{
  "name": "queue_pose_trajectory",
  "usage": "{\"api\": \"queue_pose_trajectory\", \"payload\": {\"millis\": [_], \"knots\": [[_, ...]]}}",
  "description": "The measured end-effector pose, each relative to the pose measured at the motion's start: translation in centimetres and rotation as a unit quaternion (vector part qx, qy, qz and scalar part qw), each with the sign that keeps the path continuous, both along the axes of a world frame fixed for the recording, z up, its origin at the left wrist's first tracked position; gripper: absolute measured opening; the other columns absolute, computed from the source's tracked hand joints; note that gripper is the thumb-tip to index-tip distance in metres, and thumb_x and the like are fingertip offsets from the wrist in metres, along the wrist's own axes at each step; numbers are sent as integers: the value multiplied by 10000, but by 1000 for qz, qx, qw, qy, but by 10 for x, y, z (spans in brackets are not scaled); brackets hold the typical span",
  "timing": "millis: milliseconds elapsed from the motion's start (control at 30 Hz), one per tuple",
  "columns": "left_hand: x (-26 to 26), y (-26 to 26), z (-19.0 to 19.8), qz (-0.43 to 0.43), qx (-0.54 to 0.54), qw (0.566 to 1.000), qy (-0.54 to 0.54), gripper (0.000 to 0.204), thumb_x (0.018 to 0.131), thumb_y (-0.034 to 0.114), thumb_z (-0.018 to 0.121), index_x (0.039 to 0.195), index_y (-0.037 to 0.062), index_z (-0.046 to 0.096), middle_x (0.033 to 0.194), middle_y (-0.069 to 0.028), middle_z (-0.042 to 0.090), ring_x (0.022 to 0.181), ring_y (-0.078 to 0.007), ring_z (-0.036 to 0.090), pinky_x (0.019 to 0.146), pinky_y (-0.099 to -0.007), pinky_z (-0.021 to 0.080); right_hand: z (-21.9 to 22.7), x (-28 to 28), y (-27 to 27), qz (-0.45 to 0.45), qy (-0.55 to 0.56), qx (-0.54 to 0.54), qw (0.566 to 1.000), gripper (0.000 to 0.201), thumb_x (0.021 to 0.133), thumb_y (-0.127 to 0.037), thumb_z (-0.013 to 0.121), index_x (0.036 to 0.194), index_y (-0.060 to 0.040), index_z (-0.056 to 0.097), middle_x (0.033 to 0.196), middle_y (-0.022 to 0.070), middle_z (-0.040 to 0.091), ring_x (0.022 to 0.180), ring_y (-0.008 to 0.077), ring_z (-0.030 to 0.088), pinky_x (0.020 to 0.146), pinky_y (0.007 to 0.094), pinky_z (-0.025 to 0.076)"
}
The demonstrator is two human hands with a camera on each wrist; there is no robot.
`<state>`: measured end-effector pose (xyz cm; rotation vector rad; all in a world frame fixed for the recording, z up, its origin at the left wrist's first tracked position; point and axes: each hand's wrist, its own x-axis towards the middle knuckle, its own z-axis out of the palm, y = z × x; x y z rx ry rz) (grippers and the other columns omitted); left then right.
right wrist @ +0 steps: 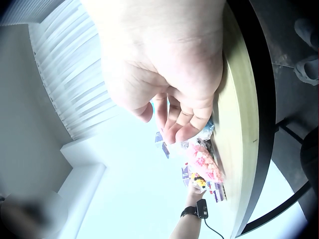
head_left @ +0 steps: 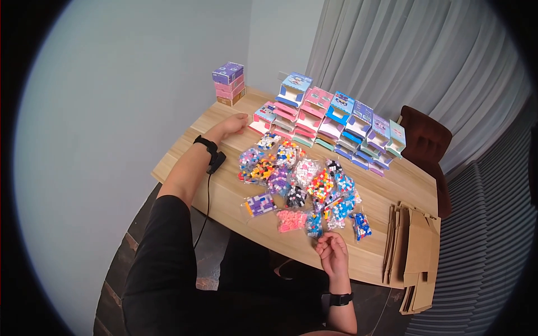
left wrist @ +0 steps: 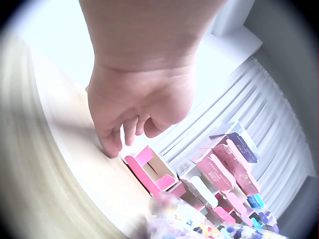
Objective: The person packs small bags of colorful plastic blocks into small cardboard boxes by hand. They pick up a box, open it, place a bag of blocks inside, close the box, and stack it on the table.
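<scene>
My left hand reaches over the far left of the table, its fingers relaxed and holding nothing. Its fingertips are beside an open pink box at the left end of the box rows; in the left wrist view the same pink box shows its hollow inside. By the table's front edge, my right hand has loosely bent fingers around nothing. Nearest to it is a small clear bag of blue bricks, with a bag of pink pieces to the left. Several more bags of mixed colourful bricks cover the middle.
Stacked, open-fronted pastel boxes line the back of the wooden table. Purple, pink and brown boxes form a separate pile at the far left corner. Flattened brown cardboard overhangs the right end. Behind stands a brown chair.
</scene>
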<state>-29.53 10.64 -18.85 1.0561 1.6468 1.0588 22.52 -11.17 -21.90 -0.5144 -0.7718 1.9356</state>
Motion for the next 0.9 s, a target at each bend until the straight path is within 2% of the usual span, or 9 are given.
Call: {"api": "queue_pose_trajectory", "payload": {"millis": [100, 200, 400, 500, 600, 633, 733, 767, 900], "knots": [[13, 3, 4, 0, -7, 1000, 2, 453, 999, 197, 465, 1434, 78, 418, 1287, -20, 548, 1129, -118, 521, 940, -274, 450, 1, 0, -1, -2, -3, 2, 1000, 214, 999, -151, 507, 1143, -1, 559, 1003, 132, 643, 888, 216, 627, 812, 343, 527], [30, 3, 22, -87, -16, 996, -2, 419, 1000, 170, 440, 1409, 79, 447, 1282, -14, 548, 1126, -92, 516, 944, -257, 442, 2, 0, -2, -5, -6, 5, 1000, 216, 1001, -150, 505, 1147, 0, 559, 1005, 131, 645, 886, 213, 629, 813, 342, 528], [20, 23, -6, -63, 11, 998, -22, 384, 979, 167, 473, 1347, 62, 497, 1217, -26, 584, 1066, -100, 549, 899, -258, 461, 0, 1, -1, -2, 0, 7, 1000, 222, 1001, -149, 504, 1154, 3, 559, 1010, 134, 648, 884, 214, 629, 816, 340, 525], [21, 19, -18, 38, 98, 974, 201, 400, 916, 199, 519, 1280, 35, 550, 1058, -109, 665, 923, -201, 634, 803, -324, 503, 0, 1, -1, 2, 0, 8, 1000, 222, 1002, -148, 502, 1154, 3, 561, 1009, 134, 649, 881, 212, 628, 814, 340, 523], [31, 4, -25, -65, 205, 921, 325, 427, 890, 234, 556, 1241, -9, 562, 987, -173, 681, 843, -301, 661, 779, -380, 516, 1, 1, 0, 5, 1, 5, 1000, 219, 1003, -148, 500, 1151, 1, 564, 1007, 132, 649, 881, 210, 626, 813, 339, 522], [56, -19, 4, -144, 152, 913, 349, 439, 893, 250, 555, 1238, -21, 564, 1108, -231, 646, 983, -373, 633, 868, -425, 500, 1, 1, 0, 6, 1, 3, 1000, 218, 1004, -148, 499, 1149, 0, 565, 1006, 131, 649, 881, 209, 626, 813, 339, 521], [79, -33, -6, -221, 224, 843, 437, 476, 910, 263, 536, 1289, -25, 528, 1239, -264, 577, 1126, -400, 570, 975, -444, 454, 0, 1, 0, 4, -2, 5, 1000, 213, 1006, -144, 493, 1146, -2, 567, 1000, 129, 649, 881, 208, 626, 814, 339, 521], [86, -38, -10, -218, 198, 847, 442, 504, 927, 265, 516, 1333, -31, 483, 1327, -268, 511, 1218, -398, 510, 1043, -439, 409, 0, 1, -1, 4, 0, 4, 1000, 211, 1006, -142, 492, 1146, -3, 568, 999, 128, 649, 880, 207, 626, 813, 338, 521], [96, -46, -8, -217, 193, 860, 420, 472, 958, 250, 499, 1329, -41, 481, 1324, -263, 508, 1217, -395, 508, 1039, -431, 405, 3, 1, -2, -1, 4, 9, 1000, 203, 1008, -137, 489, 1141, -7, 570, 996, 125, 650, 879, 206, 629, 812, 337, 522]]}}
